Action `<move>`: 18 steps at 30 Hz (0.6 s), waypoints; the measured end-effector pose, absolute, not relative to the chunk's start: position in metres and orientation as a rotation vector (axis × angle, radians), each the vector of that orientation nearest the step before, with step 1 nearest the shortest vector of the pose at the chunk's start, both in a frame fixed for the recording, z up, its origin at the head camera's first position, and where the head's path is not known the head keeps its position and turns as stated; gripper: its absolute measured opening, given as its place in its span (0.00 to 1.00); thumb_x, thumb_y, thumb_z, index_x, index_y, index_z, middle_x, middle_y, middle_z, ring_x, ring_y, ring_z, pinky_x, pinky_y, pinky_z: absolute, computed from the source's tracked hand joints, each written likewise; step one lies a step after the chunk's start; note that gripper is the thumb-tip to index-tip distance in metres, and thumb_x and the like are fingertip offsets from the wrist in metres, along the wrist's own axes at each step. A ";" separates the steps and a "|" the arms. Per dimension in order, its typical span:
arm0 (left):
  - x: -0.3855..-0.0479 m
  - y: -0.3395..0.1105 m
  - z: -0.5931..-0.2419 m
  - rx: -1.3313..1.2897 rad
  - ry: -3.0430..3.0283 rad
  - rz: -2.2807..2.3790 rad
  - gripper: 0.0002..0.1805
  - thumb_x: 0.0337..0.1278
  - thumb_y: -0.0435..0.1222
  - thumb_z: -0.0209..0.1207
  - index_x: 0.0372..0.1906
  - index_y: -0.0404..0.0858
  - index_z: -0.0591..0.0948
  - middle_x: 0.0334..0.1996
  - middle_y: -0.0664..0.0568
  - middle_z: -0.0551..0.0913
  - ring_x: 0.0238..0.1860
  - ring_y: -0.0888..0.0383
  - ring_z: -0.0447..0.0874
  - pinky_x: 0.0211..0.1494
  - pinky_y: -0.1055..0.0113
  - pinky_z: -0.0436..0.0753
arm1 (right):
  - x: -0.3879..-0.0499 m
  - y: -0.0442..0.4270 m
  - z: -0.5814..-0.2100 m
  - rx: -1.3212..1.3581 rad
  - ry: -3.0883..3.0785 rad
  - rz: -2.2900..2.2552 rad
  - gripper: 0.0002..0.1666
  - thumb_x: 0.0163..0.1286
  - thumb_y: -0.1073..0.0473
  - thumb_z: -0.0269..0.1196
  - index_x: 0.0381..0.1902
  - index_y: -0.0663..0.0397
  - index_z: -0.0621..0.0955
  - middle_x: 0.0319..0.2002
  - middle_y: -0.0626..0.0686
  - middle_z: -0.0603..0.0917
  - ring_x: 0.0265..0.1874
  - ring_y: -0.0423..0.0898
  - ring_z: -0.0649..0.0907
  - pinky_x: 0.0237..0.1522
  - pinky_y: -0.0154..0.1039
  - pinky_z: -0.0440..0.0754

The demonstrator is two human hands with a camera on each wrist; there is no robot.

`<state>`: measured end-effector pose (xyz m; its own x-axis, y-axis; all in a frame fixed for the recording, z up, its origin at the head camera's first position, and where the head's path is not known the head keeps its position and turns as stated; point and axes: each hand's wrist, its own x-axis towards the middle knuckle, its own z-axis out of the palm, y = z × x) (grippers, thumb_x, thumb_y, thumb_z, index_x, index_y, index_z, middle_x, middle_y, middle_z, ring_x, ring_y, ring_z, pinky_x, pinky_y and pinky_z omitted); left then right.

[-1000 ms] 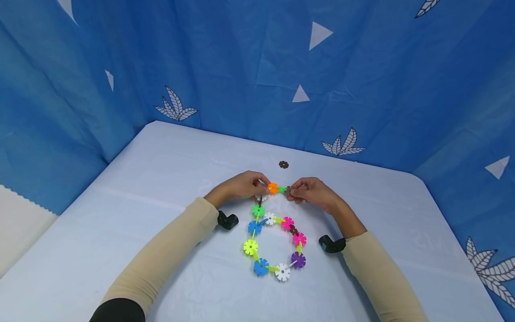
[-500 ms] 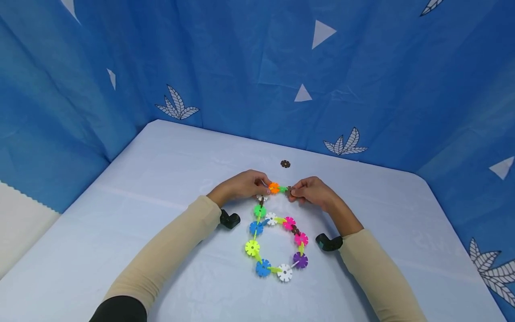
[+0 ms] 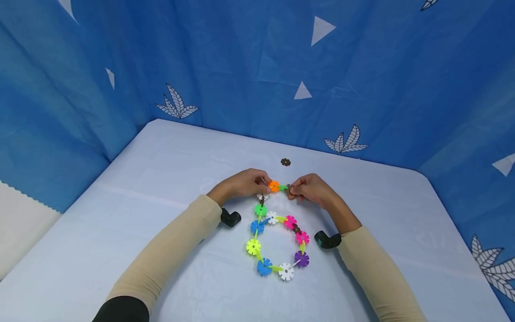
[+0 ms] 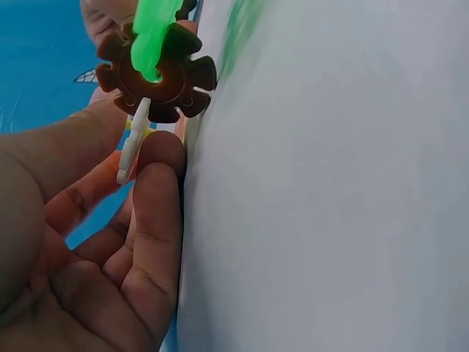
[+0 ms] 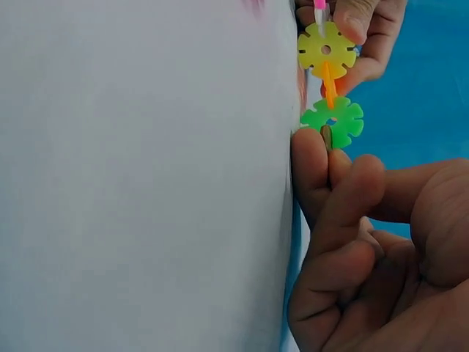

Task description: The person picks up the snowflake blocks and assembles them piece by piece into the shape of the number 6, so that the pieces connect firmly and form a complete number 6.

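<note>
Snowflake discs, notched and plastic, are slotted together into a chain with a loop. At the chain's far end my left hand (image 3: 246, 183) pinches it near an orange disc (image 3: 274, 186) and a yellow disc (image 5: 322, 62). In the left wrist view a white disc (image 4: 133, 143) shows at these fingertips, slotted into a brown disc (image 4: 194, 73). My right hand (image 3: 315, 190) pinches another brown disc (image 5: 327, 138), seen edge-on against a green disc (image 5: 348, 121); fingers hide much of it. Toward me lies the loop, including a blue disc (image 3: 264, 267) and a purple disc (image 3: 301, 259).
One loose brown disc (image 3: 285, 162) lies on the white table (image 3: 193, 156) beyond the hands. Black wrist devices sit by the left wrist (image 3: 231, 218) and the right wrist (image 3: 327, 240). A blue patterned curtain (image 3: 249, 67) stands behind the table.
Both hands keep their pinch on the chain with hardly any movement. The head view has shifted slightly, and the loop looks the same.
</note>
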<state>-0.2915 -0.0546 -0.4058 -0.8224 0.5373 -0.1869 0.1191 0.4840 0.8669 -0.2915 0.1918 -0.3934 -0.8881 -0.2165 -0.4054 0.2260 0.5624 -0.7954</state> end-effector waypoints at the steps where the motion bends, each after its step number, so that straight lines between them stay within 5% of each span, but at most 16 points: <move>1: -0.292 -0.055 -0.406 0.536 2.301 1.286 0.10 0.68 0.38 0.64 0.51 0.41 0.84 0.36 0.49 0.82 0.36 0.55 0.76 0.45 0.63 0.75 | -0.292 0.193 -0.393 -0.016 2.338 -1.262 0.08 0.73 0.63 0.64 0.42 0.65 0.82 0.35 0.56 0.89 0.30 0.45 0.80 0.33 0.35 0.78; 8: -0.289 -0.055 -0.405 0.517 2.300 1.270 0.16 0.69 0.39 0.64 0.57 0.41 0.82 0.38 0.50 0.83 0.37 0.54 0.78 0.44 0.63 0.76 | -0.294 0.202 -0.387 -0.195 2.380 -1.049 0.13 0.76 0.55 0.61 0.46 0.61 0.81 0.36 0.54 0.87 0.37 0.49 0.83 0.45 0.42 0.80; 18: -0.291 -0.055 -0.411 0.494 2.332 1.244 0.18 0.67 0.46 0.64 0.56 0.44 0.82 0.38 0.50 0.82 0.37 0.54 0.77 0.43 0.61 0.75 | -0.325 0.198 -0.375 -0.344 2.549 -0.774 0.20 0.79 0.51 0.57 0.60 0.58 0.78 0.42 0.58 0.84 0.39 0.52 0.81 0.46 0.48 0.79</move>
<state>-0.2912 -0.0545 -0.4107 -0.8353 0.5048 -0.2176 0.1003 0.5292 0.8425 -0.3249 0.1983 -0.3755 -0.8669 -0.3574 -0.3475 -0.1040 0.8114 -0.5751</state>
